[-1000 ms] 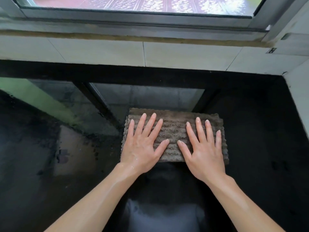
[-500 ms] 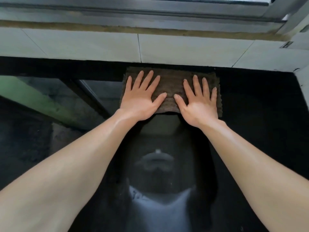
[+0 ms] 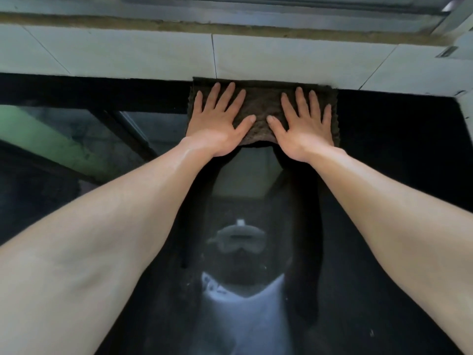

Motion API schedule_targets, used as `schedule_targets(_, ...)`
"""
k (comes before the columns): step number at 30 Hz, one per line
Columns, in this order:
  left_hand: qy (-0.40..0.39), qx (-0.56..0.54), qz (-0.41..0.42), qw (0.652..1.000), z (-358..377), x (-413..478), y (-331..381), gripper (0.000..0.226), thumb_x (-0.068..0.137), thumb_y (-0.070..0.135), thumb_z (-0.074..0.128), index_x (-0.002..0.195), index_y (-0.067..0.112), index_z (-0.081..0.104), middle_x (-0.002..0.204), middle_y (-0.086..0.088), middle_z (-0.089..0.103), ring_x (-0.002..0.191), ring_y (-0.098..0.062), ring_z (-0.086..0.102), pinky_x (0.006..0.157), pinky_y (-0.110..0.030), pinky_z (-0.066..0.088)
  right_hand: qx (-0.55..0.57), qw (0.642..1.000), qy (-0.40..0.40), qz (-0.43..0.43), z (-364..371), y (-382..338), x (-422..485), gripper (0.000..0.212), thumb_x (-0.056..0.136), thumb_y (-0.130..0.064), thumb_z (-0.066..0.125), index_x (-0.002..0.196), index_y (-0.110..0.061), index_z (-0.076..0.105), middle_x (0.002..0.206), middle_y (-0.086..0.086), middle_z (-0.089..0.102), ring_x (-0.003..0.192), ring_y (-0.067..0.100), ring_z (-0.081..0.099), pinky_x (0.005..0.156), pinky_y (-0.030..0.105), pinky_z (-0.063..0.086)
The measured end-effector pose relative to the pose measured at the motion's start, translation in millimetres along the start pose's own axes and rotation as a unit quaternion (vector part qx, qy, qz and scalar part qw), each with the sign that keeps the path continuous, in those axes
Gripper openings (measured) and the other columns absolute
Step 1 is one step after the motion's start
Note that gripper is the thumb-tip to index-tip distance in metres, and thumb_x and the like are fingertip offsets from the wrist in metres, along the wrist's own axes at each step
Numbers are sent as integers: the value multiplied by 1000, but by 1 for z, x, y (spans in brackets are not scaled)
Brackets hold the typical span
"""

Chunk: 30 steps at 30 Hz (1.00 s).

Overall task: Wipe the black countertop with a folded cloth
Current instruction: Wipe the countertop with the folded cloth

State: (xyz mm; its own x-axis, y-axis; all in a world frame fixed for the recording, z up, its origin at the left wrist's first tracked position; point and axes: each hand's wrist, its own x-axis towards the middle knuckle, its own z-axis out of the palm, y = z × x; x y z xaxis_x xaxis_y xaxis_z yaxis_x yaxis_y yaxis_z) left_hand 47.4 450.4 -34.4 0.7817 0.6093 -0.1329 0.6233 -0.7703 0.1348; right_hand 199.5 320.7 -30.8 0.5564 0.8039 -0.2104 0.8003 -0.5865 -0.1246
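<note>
A folded brown ribbed cloth lies flat on the glossy black countertop, its far edge touching the base of the white tiled back wall. My left hand presses palm down on the cloth's left half, fingers spread. My right hand presses flat on the right half in the same way. Neither hand grips the cloth. Both arms are stretched far forward. The cloth's near edge is partly hidden under my palms.
The countertop mirrors the window and my own figure with a headset. A metal window frame runs above the tiles. A white side wall bounds the counter at the far right.
Both hands have pushed the cloth away from me across the counter, from its middle up to the back wall. My arms have extended and the view has tilted down.
</note>
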Motion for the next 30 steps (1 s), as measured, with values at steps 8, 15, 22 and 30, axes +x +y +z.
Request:
schedule_targets(8,20,-20,9,1000,7,-63,4,73,94,69,13,156,31,8,166,3,1,151,-20,-7,119,-45,-10,9,1000,14,-19,15,-5,-68,73,93,-68,11,155,-30,3,164,2,-10,148,23,-18,115,49,-16)
schedule_targets(15,8,-16,-7,1000,13,-129,14,75,91,69,7,156,32,6,165,3,0,151,-19,-9,120,-47,-9,6,1000,16,-15,28,-16,-131,72,94,-68,9,155,-31,2,164,0,-12,147,20,-20,117,49,-16)
schedule_targets(22,3,-8,-13,1000,23,-199,26,72,94,68,4,156,31,-2,165,4,-8,150,-18,-16,120,-47,-11,9,1000,-1,-24,39,-23,-198,71,93,-68,4,154,-32,-5,162,-2,-19,145,17,-28,117,50,-15)
schedule_targets(30,-15,-11,-12,1000,29,-277,37,71,95,66,4,155,30,-5,164,5,-13,148,-17,-23,119,-47,-13,5,999,-8,-31,52,-33,-276,70,96,-65,6,154,-29,-5,162,0,-20,145,18,-28,118,51,-10)
